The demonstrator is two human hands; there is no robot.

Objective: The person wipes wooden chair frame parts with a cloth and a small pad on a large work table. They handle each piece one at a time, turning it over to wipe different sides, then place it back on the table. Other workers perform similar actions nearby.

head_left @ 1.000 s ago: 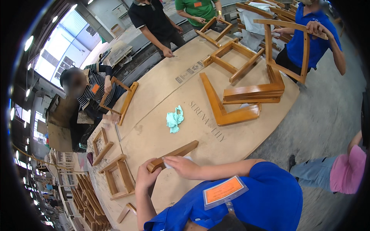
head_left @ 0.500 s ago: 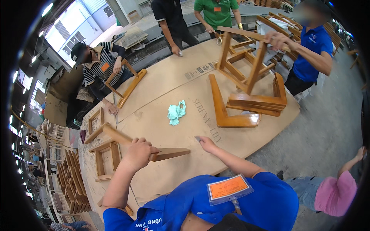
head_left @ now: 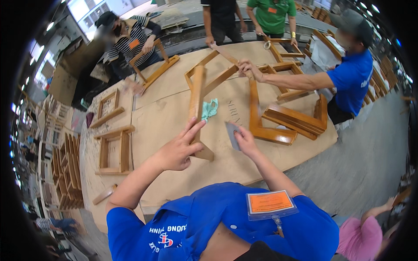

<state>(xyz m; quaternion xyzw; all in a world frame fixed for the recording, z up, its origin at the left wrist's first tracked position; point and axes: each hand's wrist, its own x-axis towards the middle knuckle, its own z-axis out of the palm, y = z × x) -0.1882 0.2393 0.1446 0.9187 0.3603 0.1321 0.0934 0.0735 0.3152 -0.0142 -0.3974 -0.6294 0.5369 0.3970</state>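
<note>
My left hand (head_left: 180,150) is around the lower part of a brown L-shaped wooden piece (head_left: 198,93), its index and middle fingers stretched along the wood. One long arm of the piece points up and away from me. In my right hand (head_left: 246,141) is a thin grey sheet (head_left: 233,135) that looks like sandpaper, pinched between thumb and fingers, apart from the wood. Behind the wooden piece, partly hidden by it, a crumpled mint-green cloth (head_left: 210,109) lies on the cardboard-covered table (head_left: 167,115).
Wooden L-shaped pieces (head_left: 289,118) lie stacked at right. Small wooden frames (head_left: 124,150) lie at left. Across the table, a co-worker in blue (head_left: 350,80) holds a wooden frame (head_left: 222,79); a co-worker in stripes (head_left: 137,32) handles another (head_left: 161,71).
My left hand has swung the wooden piece from lying crosswise to pointing away from me. The grey sheet shows more fully. The co-worker in blue has moved a frame leftward and lower.
</note>
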